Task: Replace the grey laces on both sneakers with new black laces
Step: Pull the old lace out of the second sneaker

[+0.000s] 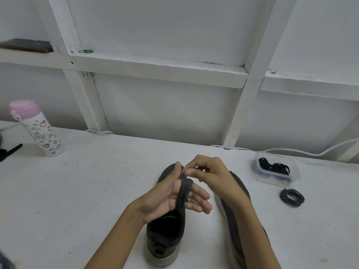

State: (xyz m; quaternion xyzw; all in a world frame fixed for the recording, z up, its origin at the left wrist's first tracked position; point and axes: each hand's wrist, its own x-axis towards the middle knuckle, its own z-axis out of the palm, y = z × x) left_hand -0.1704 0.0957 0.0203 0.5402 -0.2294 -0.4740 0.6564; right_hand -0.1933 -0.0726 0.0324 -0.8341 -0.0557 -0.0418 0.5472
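The white bench [97,191] is carrying two dark sneakers, standing side by side with toes pointing away. The left sneaker [165,230] is showing an open mouth with no lace visible. The right sneaker [235,220] is lying mostly under the right forearm, so its eyelets are not readable.

One pink-capped bottle [38,131] is standing well apart at the far left. One clear container [295,166] is sitting near the right sneaker and holding a tangle of black laces [275,167], too knotted to count.

Two hands are working just above the sneakers' toes. The left hand [174,199] is keeping its grip wide, with the fingers straight. One grey lace [182,193] is looping round those fingers. The right hand [211,173] is pinching that lace's end in a narrow grip. One coil of black lace [285,199] is lying on the bench beside the container.

By my reading, an old lace is out and being bundled. No black lace is showing in either sneaker, so the threading of both is looking undone.
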